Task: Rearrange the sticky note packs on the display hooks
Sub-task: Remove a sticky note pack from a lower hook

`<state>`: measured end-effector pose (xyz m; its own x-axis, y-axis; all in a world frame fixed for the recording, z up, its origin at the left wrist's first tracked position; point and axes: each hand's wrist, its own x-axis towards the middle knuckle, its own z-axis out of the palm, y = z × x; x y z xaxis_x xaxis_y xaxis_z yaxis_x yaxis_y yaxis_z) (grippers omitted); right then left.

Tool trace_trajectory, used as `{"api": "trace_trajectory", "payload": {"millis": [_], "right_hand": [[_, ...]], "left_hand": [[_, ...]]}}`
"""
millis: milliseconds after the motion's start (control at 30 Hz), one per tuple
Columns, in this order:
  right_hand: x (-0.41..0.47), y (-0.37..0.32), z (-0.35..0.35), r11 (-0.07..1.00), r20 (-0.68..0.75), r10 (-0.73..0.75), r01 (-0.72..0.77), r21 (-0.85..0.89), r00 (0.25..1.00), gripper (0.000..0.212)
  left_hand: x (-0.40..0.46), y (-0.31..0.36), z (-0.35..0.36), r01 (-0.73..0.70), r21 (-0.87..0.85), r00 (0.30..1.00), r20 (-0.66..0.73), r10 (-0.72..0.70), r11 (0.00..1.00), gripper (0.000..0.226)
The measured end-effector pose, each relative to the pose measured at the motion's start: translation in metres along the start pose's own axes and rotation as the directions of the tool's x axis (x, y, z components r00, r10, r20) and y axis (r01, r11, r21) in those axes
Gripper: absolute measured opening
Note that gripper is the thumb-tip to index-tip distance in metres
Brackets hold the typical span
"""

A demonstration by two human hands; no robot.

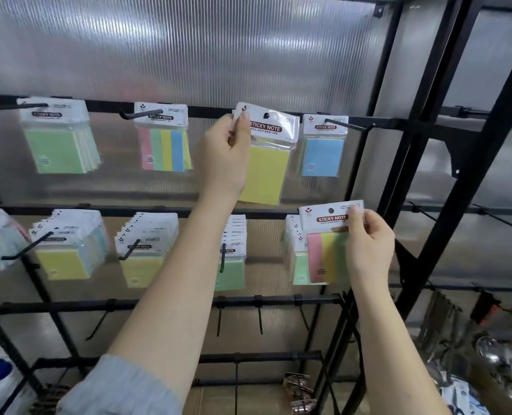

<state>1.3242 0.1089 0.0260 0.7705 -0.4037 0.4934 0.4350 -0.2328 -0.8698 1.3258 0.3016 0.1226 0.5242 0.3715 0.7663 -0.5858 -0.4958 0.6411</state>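
Hanging step: my left hand pinches the yellow pack on its hook; my right hand grips the striped pack, needing a hook next.

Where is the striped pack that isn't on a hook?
In the head view, lower right: the right hand pinches the striped pack by its header, in front of the rightmost lower-row stack.

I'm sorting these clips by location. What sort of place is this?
Most likely a stationery shop's display rack: rows of black hooks carry packaged sticky note packs, and each hand holds one: left hand a yellow pack, right hand a striped pack.
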Motion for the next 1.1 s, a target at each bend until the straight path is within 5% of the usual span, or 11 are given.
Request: {"api": "trace_trajectory", "payload": {"millis": [533, 733, 1100], "right_hand": [[0.011, 0.006, 0.005, 0.998, 0.035, 0.021, -0.023, 0.054, 0.999, 0.039], [0.019, 0.005, 0.004, 0.999, 0.04, 0.008, -0.01, 0.053, 0.999, 0.04], [0.04, 0.006, 0.012, 0.998, 0.129, -0.038, 0.031, 0.058, 0.991, 0.044]], "left_hand": [[0.012, -0.024, 0.018, 0.056, 0.009, 0.997, -0.044, -0.056, 0.998, 0.049], [0.034, -0.052, 0.026, 0.074, 0.098, 0.997, 0.014, -0.075, 0.992, 0.044], [0.066, -0.075, 0.053, 0.227, 0.213, 0.972, -0.107, -0.208, 0.95, 0.024]]}}
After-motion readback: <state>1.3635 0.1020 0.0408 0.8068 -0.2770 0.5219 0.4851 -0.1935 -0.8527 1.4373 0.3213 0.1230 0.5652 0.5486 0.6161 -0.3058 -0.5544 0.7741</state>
